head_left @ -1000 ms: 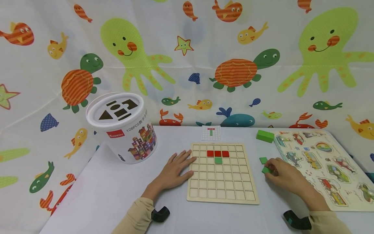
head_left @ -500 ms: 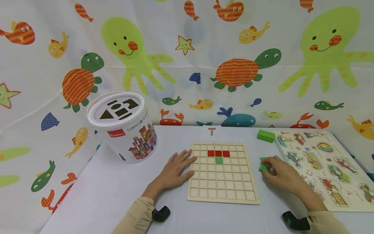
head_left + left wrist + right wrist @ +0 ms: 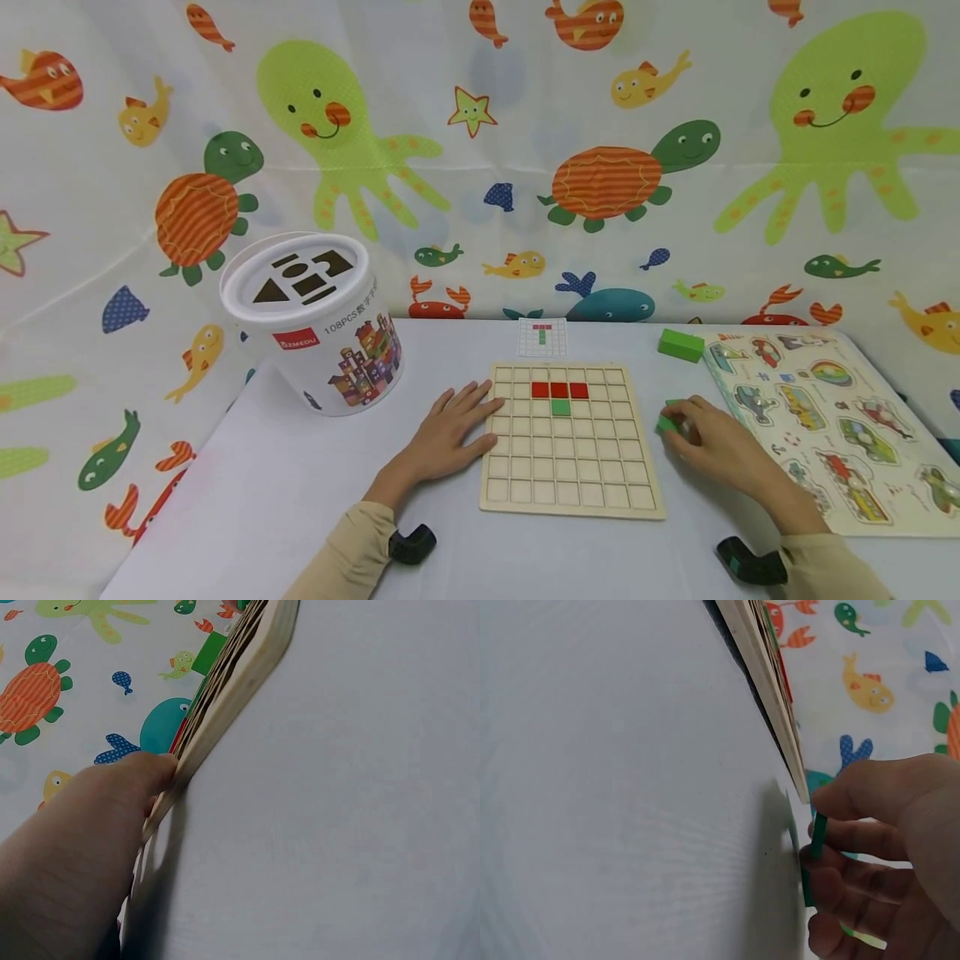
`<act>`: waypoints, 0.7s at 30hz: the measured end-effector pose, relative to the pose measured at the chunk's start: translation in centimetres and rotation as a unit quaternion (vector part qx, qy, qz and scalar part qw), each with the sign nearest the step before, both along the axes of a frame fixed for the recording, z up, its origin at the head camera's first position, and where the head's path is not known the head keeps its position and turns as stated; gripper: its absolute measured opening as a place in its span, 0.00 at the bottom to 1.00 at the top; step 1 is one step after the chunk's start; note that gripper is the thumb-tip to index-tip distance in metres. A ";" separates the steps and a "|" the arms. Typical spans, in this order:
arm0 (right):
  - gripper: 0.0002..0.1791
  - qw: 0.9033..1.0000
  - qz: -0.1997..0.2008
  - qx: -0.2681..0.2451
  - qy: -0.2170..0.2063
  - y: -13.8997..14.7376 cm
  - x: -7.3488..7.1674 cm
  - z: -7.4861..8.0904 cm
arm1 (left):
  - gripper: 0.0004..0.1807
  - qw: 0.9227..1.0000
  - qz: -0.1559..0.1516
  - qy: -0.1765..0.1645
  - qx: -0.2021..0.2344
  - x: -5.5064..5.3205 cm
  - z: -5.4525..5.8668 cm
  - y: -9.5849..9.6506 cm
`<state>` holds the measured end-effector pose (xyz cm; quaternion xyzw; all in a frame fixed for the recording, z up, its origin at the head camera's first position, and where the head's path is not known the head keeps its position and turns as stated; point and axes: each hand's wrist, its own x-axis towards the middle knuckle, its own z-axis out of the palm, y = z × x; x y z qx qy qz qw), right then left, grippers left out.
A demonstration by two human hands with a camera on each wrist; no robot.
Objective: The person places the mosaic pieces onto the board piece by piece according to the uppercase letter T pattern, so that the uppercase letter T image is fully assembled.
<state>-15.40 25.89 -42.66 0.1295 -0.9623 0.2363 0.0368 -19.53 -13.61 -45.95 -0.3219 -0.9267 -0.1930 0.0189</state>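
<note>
A wooden grid board lies flat on the white table. Three red square tiles sit in a row near its top, with one green tile below the middle one. Fairly straight fingers of my left hand rest at the board's left edge. To the right of the board, my right hand pinches a green square tile between thumb and fingers, standing on edge in the right wrist view. Another green tile shows just beyond it, partly hidden by the fingers.
Behind the board lies a small printed card with a red and green T pattern. A green block and a picture puzzle board are at the right. A white bucket with a shape-hole lid stands at the left.
My right hand has moved slightly left towards the board, with the green tile in its pinch. My left hand stays at the board's edge.
</note>
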 end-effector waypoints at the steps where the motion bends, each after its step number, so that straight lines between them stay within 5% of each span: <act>1: 0.14 1.000 0.000 0.001 0.004 -0.1 -0.1 0.0 | 0.31 1.000 0.001 0.001 0.001 0.0 0.0 0.0; 21: 0.16 0.997 0.040 -0.040 0.053 -2.2 -0.2 0.4 | 0.31 1.000 0.001 -0.003 0.007 0.1 -0.3 -0.1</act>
